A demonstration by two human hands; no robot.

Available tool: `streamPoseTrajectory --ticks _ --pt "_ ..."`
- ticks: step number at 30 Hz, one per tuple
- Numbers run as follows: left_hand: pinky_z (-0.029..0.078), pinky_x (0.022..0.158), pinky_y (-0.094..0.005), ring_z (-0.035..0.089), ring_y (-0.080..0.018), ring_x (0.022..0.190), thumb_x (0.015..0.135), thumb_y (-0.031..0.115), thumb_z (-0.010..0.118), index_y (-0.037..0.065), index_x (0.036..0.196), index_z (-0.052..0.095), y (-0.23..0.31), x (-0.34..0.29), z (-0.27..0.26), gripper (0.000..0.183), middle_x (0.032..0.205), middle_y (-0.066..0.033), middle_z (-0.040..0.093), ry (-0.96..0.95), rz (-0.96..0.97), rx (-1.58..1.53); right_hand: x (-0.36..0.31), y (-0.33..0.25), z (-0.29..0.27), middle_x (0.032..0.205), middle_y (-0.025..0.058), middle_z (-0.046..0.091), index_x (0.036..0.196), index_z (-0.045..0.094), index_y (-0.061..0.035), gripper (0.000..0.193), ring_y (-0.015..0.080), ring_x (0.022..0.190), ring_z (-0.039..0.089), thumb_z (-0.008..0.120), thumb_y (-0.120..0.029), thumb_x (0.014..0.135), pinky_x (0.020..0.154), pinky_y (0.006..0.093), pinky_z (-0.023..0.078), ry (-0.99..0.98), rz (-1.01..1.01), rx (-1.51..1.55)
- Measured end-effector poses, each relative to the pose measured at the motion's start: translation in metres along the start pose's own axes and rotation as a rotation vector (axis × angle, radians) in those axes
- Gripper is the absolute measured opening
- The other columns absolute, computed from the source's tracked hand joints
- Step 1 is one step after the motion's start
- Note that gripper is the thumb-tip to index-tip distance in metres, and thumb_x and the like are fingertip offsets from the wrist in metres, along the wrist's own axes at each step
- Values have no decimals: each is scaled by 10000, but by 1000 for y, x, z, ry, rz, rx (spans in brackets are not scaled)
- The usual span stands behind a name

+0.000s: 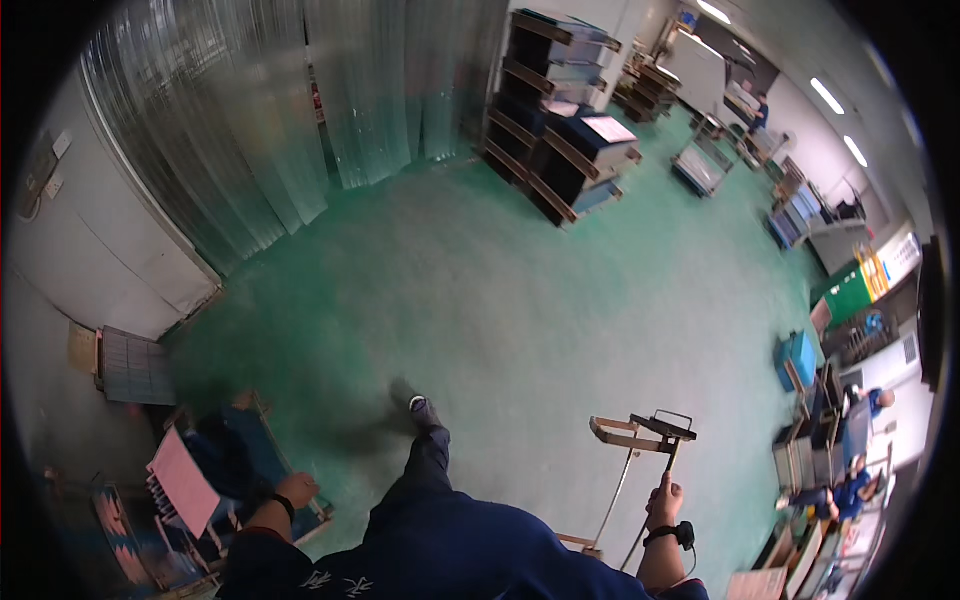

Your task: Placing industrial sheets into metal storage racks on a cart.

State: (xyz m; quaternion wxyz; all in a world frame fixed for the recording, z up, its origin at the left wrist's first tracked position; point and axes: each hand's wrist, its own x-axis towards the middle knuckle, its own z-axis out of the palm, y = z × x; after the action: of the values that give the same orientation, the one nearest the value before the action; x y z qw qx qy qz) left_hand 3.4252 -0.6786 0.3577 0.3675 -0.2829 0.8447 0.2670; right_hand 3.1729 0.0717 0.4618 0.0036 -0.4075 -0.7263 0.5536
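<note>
My right hand (pixel 665 500), with a dark band on the wrist, is closed around a thin upright bar of a metal frame (pixel 655 430). The frame has a flat bracket and a wire loop at its top, and slim rods running down beside my leg. My left hand (pixel 297 488) hangs away from my body at the left, its fingers loosely curled and nothing visible in them. Beside that hand are dark crates (pixel 245 450), with a pink sheet (pixel 187 480) standing at their left. One of my feet (pixel 420 406) is stepping forward on the floor.
Clear strip curtains (pixel 220 120) hang at the far left. Stacked dark crates (pixel 575 150) with wooden rails stand ahead, a low trolley (pixel 703 165) beyond them. A blue bin (pixel 797 360) and people at benches (pixel 850 490) line the right. The green floor (pixel 480 290) lies between.
</note>
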Motion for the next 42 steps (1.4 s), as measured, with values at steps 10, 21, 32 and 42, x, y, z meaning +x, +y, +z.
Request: streamPoseTrajectory --ticks 10,21,32,42 --pt "495 854 -436 635 -320 1006 870 377 617 83 1207 581 211 140 -235 448 1087 -139 667 258 434 -96 56 -236 292 575 0 483 822 478 -71 291 78 446 425 671 -281 879 393 241 338 -289 -466 -466" --pt "485 868 -458 613 -391 1016 887 375 581 43 1155 593 149 296 -335 427 1089 -207 650 571 -102 -200 50 -485 732 652 35 537 822 539 -3 310 117 601 522 720 -255 834 531 299 429 -999 -696 -598" --pt "469 949 -411 596 -343 1113 845 451 575 6 1169 603 187 290 -332 551 1151 -196 647 80 -665 -717 -103 -692 1130 675 102 535 872 524 5 421 175 629 507 724 -364 835 574 350 440 -1409 -1328 -515" --pt "485 816 -446 619 -371 970 874 336 565 31 1129 570 261 506 -763 397 1021 -192 650 665 -244 -717 -72 -862 1393 606 23 535 841 572 13 436 112 535 479 703 -403 859 468 288 377 -1305 -916 -249"
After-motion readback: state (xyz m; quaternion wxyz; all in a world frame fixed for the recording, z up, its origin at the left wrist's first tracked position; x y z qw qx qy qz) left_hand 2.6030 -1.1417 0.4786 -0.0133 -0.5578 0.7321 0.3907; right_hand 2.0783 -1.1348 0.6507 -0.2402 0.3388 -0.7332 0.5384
